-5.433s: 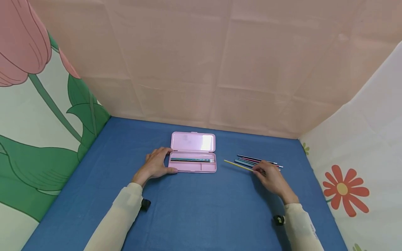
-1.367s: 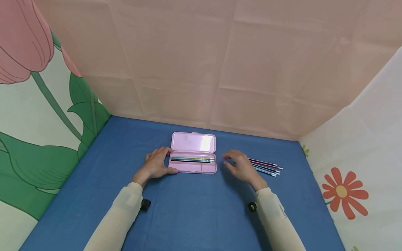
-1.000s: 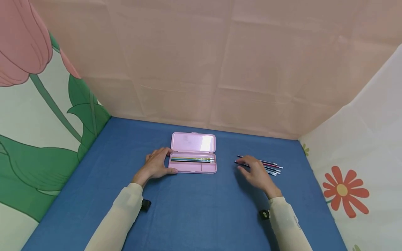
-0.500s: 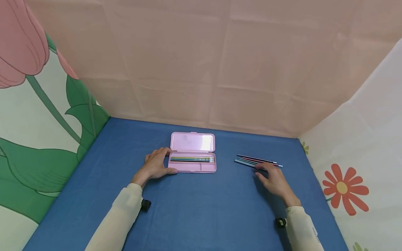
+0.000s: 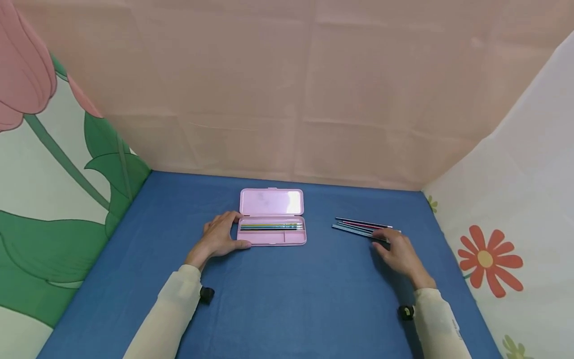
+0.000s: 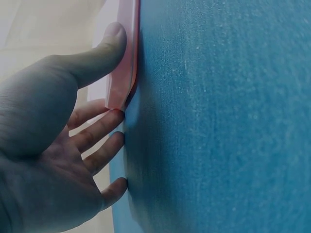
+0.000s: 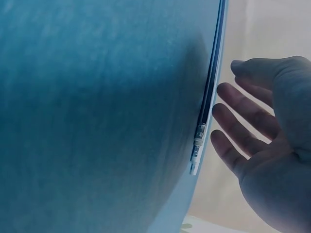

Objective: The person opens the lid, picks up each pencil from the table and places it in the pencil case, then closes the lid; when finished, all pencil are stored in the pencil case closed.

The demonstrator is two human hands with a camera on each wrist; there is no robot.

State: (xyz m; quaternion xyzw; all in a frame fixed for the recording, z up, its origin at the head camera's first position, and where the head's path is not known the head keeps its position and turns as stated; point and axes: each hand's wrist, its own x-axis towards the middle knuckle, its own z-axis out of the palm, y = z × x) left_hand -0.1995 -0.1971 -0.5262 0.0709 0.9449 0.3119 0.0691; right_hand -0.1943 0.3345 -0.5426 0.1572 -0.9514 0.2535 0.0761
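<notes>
A pink pencil case (image 5: 261, 238) lies with its lid up on the blue table; several pencils (image 5: 269, 227) rest in its long compartment. My left hand (image 5: 217, 237) holds the case at its left end, thumb at the front edge and index finger near the hinge corner. The left wrist view shows that thumb (image 6: 104, 56) against the pink wall (image 6: 125, 68). To the right, several dark and blue loose pencils (image 5: 354, 228) lie in a bunch. Over their right ends hovers my right hand (image 5: 400, 253); in the right wrist view its fingers are apart from the pencils (image 7: 209, 87).
A blue cloth (image 5: 287, 299) covers the table. A beige backdrop (image 5: 287, 99) rises behind, a leaf-and-tulip panel (image 5: 54, 239) stands on the left, and a white flowered panel (image 5: 515, 199) borders the right side.
Earlier my right hand held a yellow pencil, which now lies in the case. That hand has since moved right from beside the case to the loose pencils. My left hand stays put.
</notes>
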